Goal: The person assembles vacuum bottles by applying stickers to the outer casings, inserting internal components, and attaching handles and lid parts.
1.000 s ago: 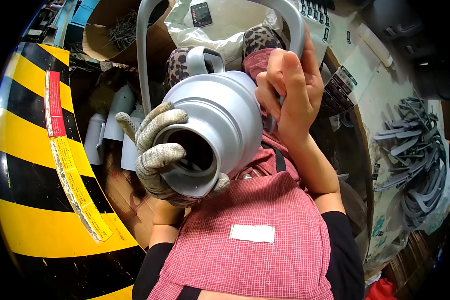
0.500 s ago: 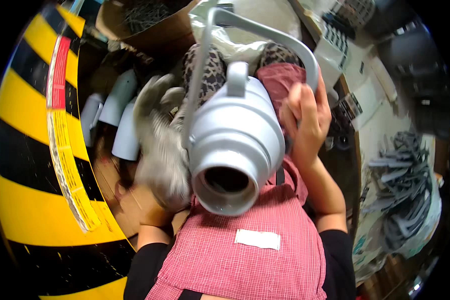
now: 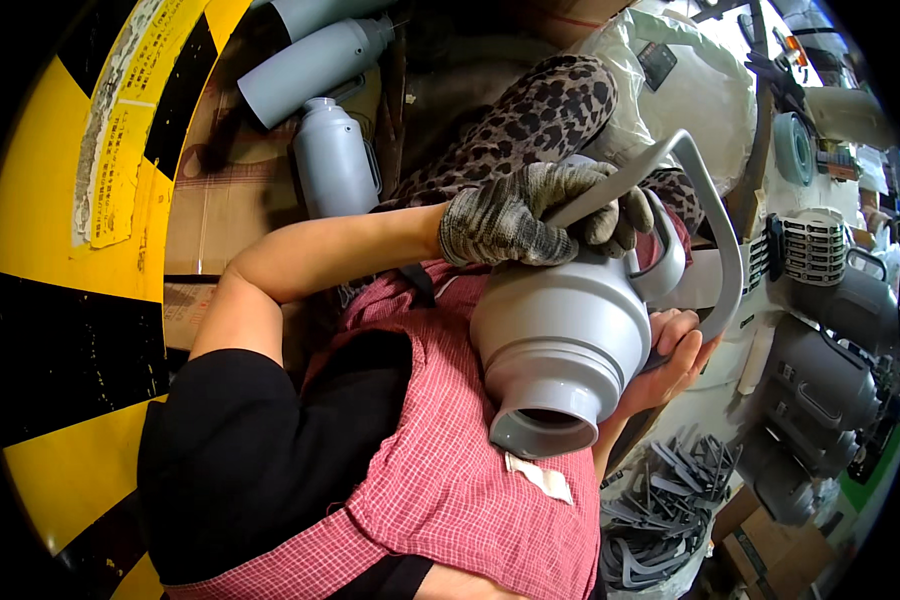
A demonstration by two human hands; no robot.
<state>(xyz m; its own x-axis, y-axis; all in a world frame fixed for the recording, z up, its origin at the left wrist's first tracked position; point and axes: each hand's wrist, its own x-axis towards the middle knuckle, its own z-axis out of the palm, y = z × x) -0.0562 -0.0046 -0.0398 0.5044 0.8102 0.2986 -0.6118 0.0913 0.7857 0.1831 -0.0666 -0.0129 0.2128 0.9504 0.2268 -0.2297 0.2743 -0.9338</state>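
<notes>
A grey vacuum flask body (image 3: 560, 325) lies tilted over my lap, its open mouth toward me. A fixed side grip (image 3: 665, 262) stands out from its wall. The long grey carrying handle (image 3: 732, 265) arches over to the right of the body. My left hand (image 3: 515, 215), in a grey knitted glove, is closed around one arm of that handle, against the body. My bare right hand (image 3: 678, 355) has its fingers curled around the handle's other end, close to the body's right side. The flask hides part of the right palm.
More grey flask bodies (image 3: 335, 160) lie on cardboard (image 3: 198, 225) at the left. A yellow-and-black striped surface (image 3: 70, 350) runs along my left side. At the lower right is a heap of grey handles (image 3: 660, 510). Dark grey flasks (image 3: 820, 375) stand farther right.
My view has turned. The left hand, earlier blurred beside the flask, is now closed on the handle. The handle has swung to the right, and the right hand is lower along the flask.
</notes>
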